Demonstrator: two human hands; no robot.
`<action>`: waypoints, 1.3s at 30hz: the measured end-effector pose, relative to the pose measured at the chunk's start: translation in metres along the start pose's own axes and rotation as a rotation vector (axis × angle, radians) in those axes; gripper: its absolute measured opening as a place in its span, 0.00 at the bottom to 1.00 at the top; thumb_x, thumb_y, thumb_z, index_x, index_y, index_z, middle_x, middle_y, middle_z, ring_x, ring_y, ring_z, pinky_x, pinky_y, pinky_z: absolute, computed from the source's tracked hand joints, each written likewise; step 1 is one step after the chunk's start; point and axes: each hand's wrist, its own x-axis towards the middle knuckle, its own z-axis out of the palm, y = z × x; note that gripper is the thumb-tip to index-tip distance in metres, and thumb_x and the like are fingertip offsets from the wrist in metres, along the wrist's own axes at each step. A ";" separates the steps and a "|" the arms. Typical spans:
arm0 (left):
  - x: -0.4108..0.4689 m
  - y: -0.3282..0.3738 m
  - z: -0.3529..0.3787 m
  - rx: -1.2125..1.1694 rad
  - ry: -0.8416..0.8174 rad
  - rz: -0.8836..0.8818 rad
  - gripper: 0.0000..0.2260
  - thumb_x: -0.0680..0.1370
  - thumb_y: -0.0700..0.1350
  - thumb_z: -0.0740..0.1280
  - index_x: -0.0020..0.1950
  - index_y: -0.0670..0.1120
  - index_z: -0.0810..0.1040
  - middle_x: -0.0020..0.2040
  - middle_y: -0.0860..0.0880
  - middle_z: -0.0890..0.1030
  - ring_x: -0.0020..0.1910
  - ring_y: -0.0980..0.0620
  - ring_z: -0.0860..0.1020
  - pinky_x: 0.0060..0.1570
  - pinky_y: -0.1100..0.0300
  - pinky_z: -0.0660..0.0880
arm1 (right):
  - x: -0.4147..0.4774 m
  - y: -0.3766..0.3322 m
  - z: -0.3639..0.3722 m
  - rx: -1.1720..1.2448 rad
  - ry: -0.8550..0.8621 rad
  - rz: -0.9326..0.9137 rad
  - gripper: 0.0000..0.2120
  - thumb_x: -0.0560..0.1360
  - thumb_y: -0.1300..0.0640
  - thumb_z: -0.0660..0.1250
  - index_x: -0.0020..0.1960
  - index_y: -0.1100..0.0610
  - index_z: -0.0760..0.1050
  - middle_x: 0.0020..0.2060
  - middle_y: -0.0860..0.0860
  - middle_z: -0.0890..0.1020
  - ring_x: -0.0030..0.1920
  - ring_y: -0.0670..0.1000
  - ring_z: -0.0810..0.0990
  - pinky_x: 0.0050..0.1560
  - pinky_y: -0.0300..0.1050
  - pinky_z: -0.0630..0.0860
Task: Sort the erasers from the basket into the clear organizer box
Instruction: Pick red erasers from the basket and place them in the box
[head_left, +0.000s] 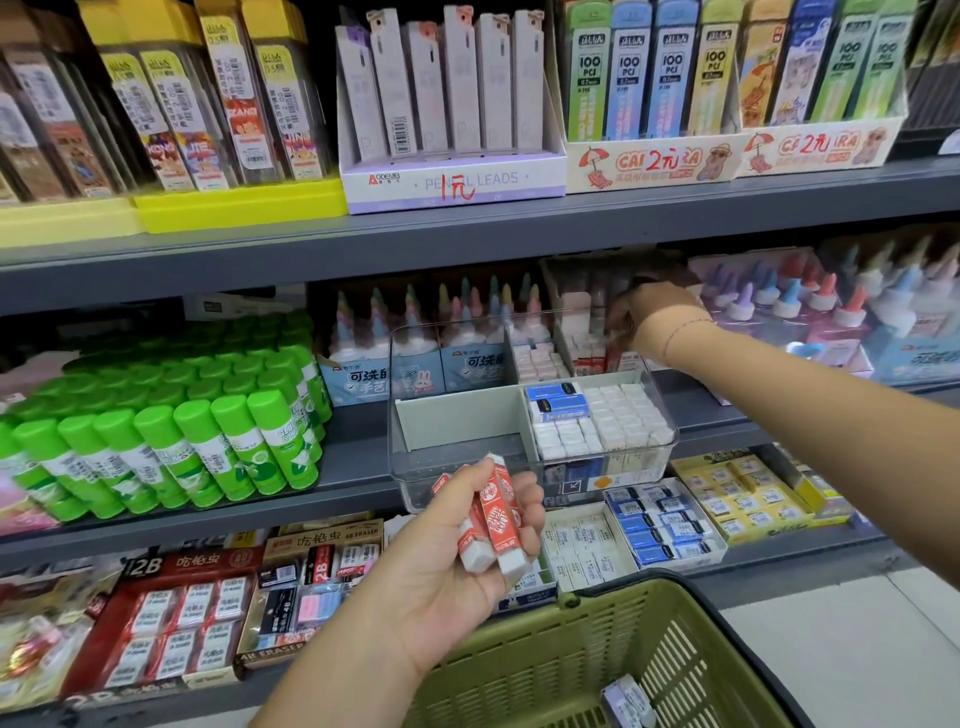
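Our left hand (447, 566) grips red erasers (496, 512), long axes aimed up at the box (410, 457) just beyond; right hand (654, 314) farther back, grip unclear.

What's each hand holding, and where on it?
Left hand grips a bundle of red-sleeved white erasers around their middles. Right hand, blurred over the clear plastic organizer box: cannot tell.

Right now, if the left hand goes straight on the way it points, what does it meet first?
Probably the front wall of the box, just ahead of the erasers the left hand holds, by its empty left compartment. Depth is hard to judge.
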 end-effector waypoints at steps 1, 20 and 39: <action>0.000 0.001 0.000 -0.005 0.002 0.004 0.19 0.67 0.45 0.72 0.49 0.32 0.82 0.44 0.38 0.83 0.33 0.48 0.81 0.27 0.60 0.78 | 0.001 0.000 0.004 -0.045 0.018 -0.007 0.13 0.75 0.57 0.66 0.59 0.50 0.79 0.59 0.56 0.78 0.58 0.59 0.76 0.58 0.46 0.73; -0.003 0.003 0.002 -0.111 0.008 0.047 0.13 0.62 0.36 0.74 0.45 0.34 0.81 0.42 0.37 0.83 0.36 0.44 0.83 0.30 0.55 0.81 | -0.072 -0.030 -0.010 0.559 0.258 -0.146 0.08 0.74 0.47 0.67 0.47 0.51 0.80 0.46 0.49 0.77 0.48 0.47 0.77 0.54 0.46 0.73; -0.001 0.005 -0.002 -0.184 0.086 0.153 0.08 0.74 0.38 0.67 0.51 0.37 0.74 0.45 0.36 0.84 0.32 0.48 0.81 0.28 0.60 0.78 | -0.155 -0.055 -0.016 1.166 0.055 -0.217 0.03 0.75 0.59 0.67 0.46 0.52 0.78 0.33 0.47 0.82 0.33 0.46 0.81 0.36 0.40 0.79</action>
